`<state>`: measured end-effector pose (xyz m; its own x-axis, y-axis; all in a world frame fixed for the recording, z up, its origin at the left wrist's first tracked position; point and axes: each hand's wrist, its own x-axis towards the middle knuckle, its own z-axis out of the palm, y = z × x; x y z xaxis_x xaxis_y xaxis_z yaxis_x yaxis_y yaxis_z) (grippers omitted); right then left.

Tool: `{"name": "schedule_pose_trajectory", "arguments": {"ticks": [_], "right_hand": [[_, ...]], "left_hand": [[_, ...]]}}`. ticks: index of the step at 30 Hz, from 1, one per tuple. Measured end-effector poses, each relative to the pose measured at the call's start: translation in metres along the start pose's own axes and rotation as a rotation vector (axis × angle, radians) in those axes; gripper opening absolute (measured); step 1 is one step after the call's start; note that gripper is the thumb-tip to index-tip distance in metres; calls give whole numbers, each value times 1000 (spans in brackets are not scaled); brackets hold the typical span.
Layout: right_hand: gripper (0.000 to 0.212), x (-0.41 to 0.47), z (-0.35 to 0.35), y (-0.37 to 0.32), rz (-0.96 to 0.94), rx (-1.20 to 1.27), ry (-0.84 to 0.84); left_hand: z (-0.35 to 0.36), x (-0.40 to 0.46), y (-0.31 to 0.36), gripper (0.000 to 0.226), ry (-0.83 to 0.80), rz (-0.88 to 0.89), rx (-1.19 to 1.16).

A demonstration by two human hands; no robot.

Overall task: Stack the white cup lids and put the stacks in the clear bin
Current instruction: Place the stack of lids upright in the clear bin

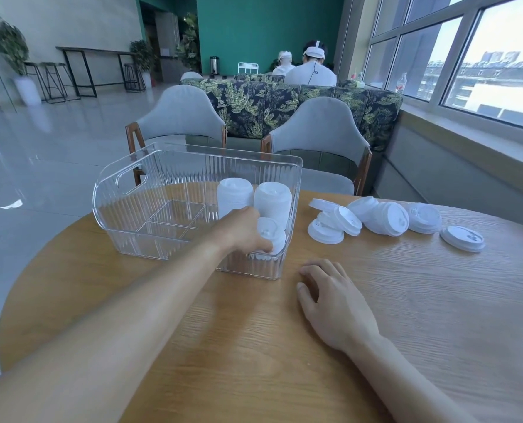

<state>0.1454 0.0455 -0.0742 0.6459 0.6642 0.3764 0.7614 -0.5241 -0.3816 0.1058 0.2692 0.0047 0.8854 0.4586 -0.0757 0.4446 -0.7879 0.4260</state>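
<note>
right hand (333,303) flat on table (406,315) | left hand (243,230) apparently grips lid stack (271,236) (inside clear bin (117,215))

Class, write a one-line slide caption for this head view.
Left hand sets a lid stack in the clear bin; loose lids wait on the table.

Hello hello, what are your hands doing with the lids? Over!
Left hand in clear bin, gripping a lid stack. Right hand flat on table. Two stacks already in. Loose lids waiting, nothing blocking.
</note>
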Motion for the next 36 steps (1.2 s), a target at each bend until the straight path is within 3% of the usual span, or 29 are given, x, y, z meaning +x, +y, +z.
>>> {"name": "schedule_pose_trajectory", "arguments": {"ticks": [14,25,33,36], "right_hand": [[28,0,0,-1,11,-4,-3],[29,-1,-2,-3,14,-10,-19],[29,-7,-3,-2,11,7,-17],[28,-10,-4,-2,14,15,-6]], "left_hand": [[-3,7,5,35,-37,8,21],[1,1,2,38,-11,5,12],[3,-12,7,70,154,38,-34],[8,-23,12,57,320,109,-89]]}}
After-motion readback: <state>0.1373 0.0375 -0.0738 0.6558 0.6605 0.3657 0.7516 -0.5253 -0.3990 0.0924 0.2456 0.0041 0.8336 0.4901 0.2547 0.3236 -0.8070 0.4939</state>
